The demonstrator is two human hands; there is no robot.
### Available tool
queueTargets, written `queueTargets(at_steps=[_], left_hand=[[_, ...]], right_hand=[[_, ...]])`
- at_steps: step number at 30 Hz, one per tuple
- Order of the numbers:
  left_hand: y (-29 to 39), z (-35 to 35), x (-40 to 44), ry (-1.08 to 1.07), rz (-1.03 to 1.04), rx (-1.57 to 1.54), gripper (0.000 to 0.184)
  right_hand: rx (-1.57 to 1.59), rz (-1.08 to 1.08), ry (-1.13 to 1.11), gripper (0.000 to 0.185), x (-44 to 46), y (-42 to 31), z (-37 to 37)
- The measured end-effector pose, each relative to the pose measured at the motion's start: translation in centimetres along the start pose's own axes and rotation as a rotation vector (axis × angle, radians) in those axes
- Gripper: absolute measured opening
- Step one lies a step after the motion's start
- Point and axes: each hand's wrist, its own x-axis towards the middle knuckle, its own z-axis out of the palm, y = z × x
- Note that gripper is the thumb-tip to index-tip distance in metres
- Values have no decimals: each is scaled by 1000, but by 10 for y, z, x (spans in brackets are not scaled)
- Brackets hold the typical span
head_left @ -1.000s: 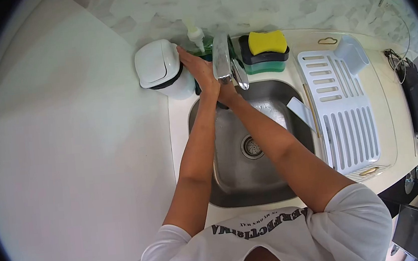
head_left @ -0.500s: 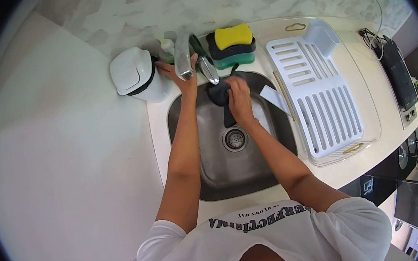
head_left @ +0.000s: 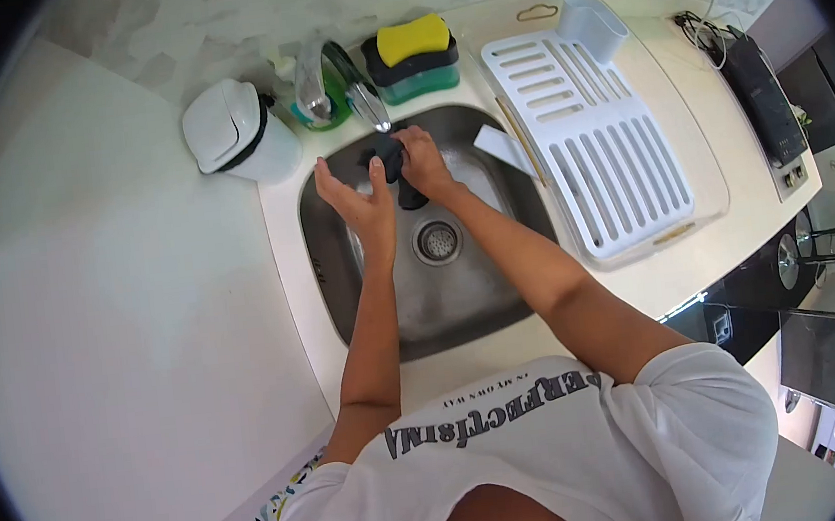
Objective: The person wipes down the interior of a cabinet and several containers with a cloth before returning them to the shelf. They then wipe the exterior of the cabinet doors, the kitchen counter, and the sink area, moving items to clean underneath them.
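A dark cloth [head_left: 386,151] hangs over the back part of the steel sink [head_left: 414,323], beneath the tap [head_left: 369,108]. My right hand [head_left: 423,168] is closed on the cloth from its right side, and a dark end dangles below the fingers. To the left, my left hand [head_left: 364,209] has its fingers spread and holds nothing. Its thumb is close to the cloth; whether they touch, I cannot tell. The round drain [head_left: 437,243] shows below both hands.
A white lidded bin [head_left: 271,152] stands left of the sink, near a green bottle [head_left: 324,119]. Behind the sink, a yellow sponge [head_left: 413,39] rests on a dark and green holder [head_left: 420,81]. A white dish rack [head_left: 565,126] occupies the right counter.
My left hand has come from beside the tap down over the sink, towards the cloth. My right hand keeps hold of the cloth. The whole view has shifted a little.
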Motion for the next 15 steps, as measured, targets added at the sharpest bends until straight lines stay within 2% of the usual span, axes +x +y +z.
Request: queueTargets(at_steps=[1,3,4,5,6,7,8,10,12,14,15], left_hand=[[-3,-9,-9,14,76,42,74],[16,-35,-25,-17,6,-6,71],[24,-51,-35,-42,-53,-55,68],[24,-65,-43,-52,-73,-31,66],[22,-81,-54,-54,-95,-16,66],[20,-95,-61,-65,-91,6,66],[18,-102,-62,-70,-76,15,66],[13,-120,-71,-75,-98,0,66],[13,-128,-77,-15,-117,-93,63],[17,-130,-83,-15,-112,-109,60],[23,-127,-86,-14,-106,-106,59]], right_hand=[[106,-98,75,35,-10,-6,-13],[239,-102,52,37,-34,-54,-70],[276,39,-100,36,-50,-83,-109],[181,189,-252,31,-68,-110,-147],[117,-39,-171,27,-92,-107,-163],[-7,-76,-282,23,-115,-103,-185],[-144,-118,-427,27,-138,-106,-208],[-135,-99,-657,46,-191,-87,-232],[-432,-325,-667,50,-254,-71,-235],[-454,-329,-614,45,-286,-75,-214],[-417,-401,-618,44,-290,-76,-194]])
